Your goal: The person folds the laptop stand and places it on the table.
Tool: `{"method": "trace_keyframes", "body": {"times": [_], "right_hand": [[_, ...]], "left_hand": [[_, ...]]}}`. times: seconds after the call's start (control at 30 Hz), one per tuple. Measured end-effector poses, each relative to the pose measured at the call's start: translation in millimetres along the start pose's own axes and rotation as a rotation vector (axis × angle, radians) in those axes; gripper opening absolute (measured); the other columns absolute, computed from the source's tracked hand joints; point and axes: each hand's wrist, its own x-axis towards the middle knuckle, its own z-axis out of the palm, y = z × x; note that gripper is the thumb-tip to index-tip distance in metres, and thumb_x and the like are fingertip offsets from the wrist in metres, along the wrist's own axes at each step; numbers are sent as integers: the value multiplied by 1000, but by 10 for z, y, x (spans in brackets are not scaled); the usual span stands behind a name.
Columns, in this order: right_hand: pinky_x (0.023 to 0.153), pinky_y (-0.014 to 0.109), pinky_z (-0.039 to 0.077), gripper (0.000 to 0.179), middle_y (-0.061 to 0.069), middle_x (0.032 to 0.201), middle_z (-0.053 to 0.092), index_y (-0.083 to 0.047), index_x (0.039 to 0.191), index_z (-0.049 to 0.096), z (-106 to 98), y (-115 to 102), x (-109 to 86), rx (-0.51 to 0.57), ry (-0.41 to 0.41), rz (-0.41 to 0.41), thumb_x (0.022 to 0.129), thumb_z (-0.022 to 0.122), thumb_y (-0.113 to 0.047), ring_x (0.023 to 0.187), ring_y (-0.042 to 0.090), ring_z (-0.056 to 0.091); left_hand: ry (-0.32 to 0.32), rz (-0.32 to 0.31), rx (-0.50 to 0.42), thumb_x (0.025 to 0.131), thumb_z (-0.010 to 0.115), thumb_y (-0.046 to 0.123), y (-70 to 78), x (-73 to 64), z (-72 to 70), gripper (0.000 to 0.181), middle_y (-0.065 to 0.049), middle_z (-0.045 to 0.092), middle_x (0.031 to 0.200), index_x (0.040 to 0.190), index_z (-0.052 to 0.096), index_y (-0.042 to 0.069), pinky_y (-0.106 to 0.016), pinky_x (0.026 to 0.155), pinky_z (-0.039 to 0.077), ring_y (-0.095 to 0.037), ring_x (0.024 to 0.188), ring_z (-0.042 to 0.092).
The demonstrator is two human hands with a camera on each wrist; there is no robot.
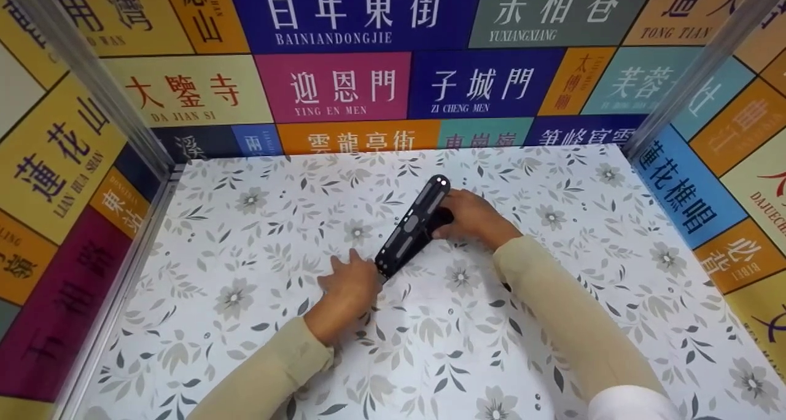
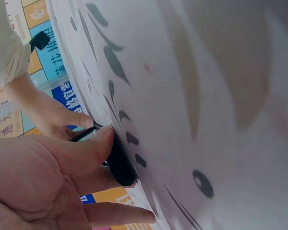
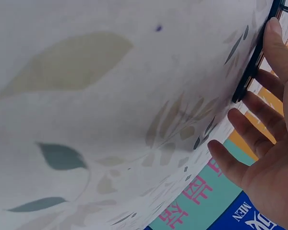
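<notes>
A long black stapler [image 1: 410,225] is held low over the patterned tabletop, its slotted underside facing the head camera and its two arms spread at a narrow angle. My left hand [image 1: 350,288] pinches its near end. In the left wrist view the thumb [image 2: 102,143] lies on the black end piece [image 2: 121,165], with fingers behind it. At the far end, my right hand [image 1: 470,216] grips the stapler from the right side. The right wrist view shows that thumb [image 3: 274,40] against the thin dark edge [image 3: 253,64], the other fingers spread below.
A white tabletop with a grey leaf and flower print [image 1: 245,346] lies under both hands. Upright panels of coloured Chinese signs [image 1: 331,85] enclose it at the back and both sides, with metal corner posts [image 1: 694,58] between them.
</notes>
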Motion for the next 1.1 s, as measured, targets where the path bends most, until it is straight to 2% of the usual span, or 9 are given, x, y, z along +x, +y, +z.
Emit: {"method": "trace_keyframes", "body": {"times": [0.17,0.27,0.37,0.5,0.6,0.7,0.87,0.93,1.1], "right_hand": [[116,50,41,69,11,144,59,-9,134,65,15,24,-88,7,42,15,79,87,-44,133,32,53],[109,50,47,68,12,132,65,-8,127,69,25,29,-151,-4,59,29,75,89,-46,123,31,59],[104,50,50,64,13,124,67,-7,120,71,42,35,-221,-21,81,16,74,89,-49,116,32,62],[95,49,53,58,11,113,69,-8,110,71,74,44,-316,-14,124,0,74,89,-50,105,31,64],[86,47,53,54,9,106,68,-11,106,71,82,43,-380,-5,142,7,74,88,-50,96,30,63],[81,46,52,49,9,102,67,-12,104,70,71,37,-440,-18,143,3,77,87,-49,90,29,62],[77,46,52,44,10,97,67,-11,102,68,55,19,-505,-64,132,-10,80,85,-46,86,29,61],[74,45,52,43,9,94,67,-12,100,68,56,17,-524,-72,128,-4,81,85,-46,83,27,61],[72,45,52,42,9,91,69,-11,97,68,76,-15,-588,-71,126,11,80,86,-45,81,26,62]], "left_hand": [[-34,32,39,101,60,29,-63,84,-54,60,-13,23,169,157,42,18,-80,108,30,-53,152,19],[-50,69,87,101,61,31,-105,143,-93,58,-9,23,170,156,44,26,-81,106,31,-54,151,20],[-40,93,96,101,61,32,-144,198,-132,57,-6,24,170,155,44,30,-83,104,30,-54,151,21],[-12,147,134,104,55,31,-199,248,-161,53,-3,23,170,155,42,34,-85,102,29,-56,150,21],[10,191,179,106,49,26,-241,300,-170,52,-3,24,170,156,40,37,-87,101,28,-59,149,21],[45,214,193,107,50,27,-275,383,-189,51,-4,28,169,155,41,39,-87,101,28,-61,147,23],[65,217,173,105,54,35,-310,554,-242,48,-3,32,167,152,45,42,-88,101,26,-60,146,26],[59,216,176,105,54,33,-309,597,-265,48,-2,32,167,151,45,43,-88,102,24,-59,147,26],[39,189,144,110,40,36,-305,695,-314,40,1,34,166,148,49,44,-87,106,20,-54,150,25]]}}
